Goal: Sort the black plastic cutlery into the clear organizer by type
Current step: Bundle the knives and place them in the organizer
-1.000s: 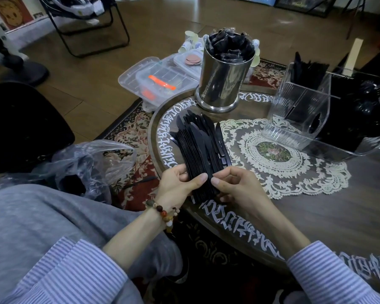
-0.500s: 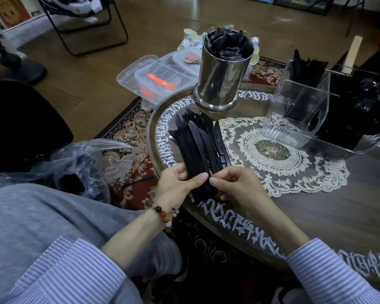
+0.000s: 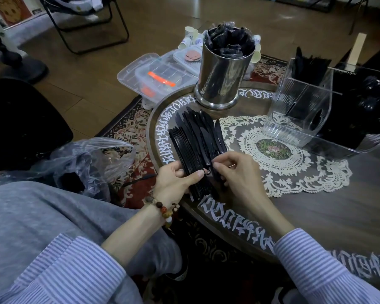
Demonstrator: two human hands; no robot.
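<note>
Left hand (image 3: 176,181) wraps the handle end of the knives (image 3: 195,145), blades fanning away from it; right hand (image 3: 237,172) pinches the same handles from the other side. Light, stiff, slick plastic likely slides apart, so grip handles together. Organizer (image 3: 298,110) sits beyond the right hand.

I count one clear organizer (image 3: 329,110), one steel canister (image 3: 224,71), one lace doily (image 3: 294,170), two hands; black knives (image 3: 195,141) too bunched to number.

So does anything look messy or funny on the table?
Not much. The black knives, gripped in both hands, fan out unevenly at the tips, and one knife sticks out to the right of the bunch.
</note>
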